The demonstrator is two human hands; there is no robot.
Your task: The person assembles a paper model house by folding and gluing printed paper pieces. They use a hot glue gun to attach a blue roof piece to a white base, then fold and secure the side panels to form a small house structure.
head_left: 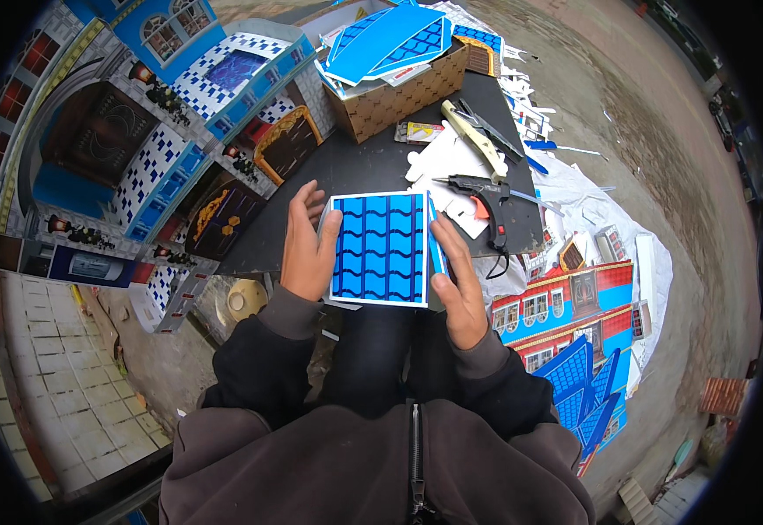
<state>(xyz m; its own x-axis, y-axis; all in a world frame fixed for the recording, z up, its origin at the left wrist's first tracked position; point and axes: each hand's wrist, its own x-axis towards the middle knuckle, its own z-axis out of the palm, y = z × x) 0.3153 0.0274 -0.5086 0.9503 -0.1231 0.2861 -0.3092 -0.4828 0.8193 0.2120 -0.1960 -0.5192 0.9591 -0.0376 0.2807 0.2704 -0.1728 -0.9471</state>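
Between my two hands is a blue foam-board roof piece [379,249] with a dark wavy tile print and white edges, held above my lap at the table's near edge. My left hand [309,241] presses on its left side, the thumb along the edge and the fingers behind. On the right side, my right hand [460,284] grips it, fingers along a narrow blue side face. The underside of the piece is hidden. Just beyond it on the dark table [364,166] lie a black glue gun [486,197] and white board scraps [451,166].
A large model castle [162,149] of printed board stands at the left. A brown cardboard box [399,101] full of blue panels sits at the back. A pale-handled cutter-like tool [473,140] lies near a small box [418,131]. Printed house panels [574,306] spread on the ground at right.
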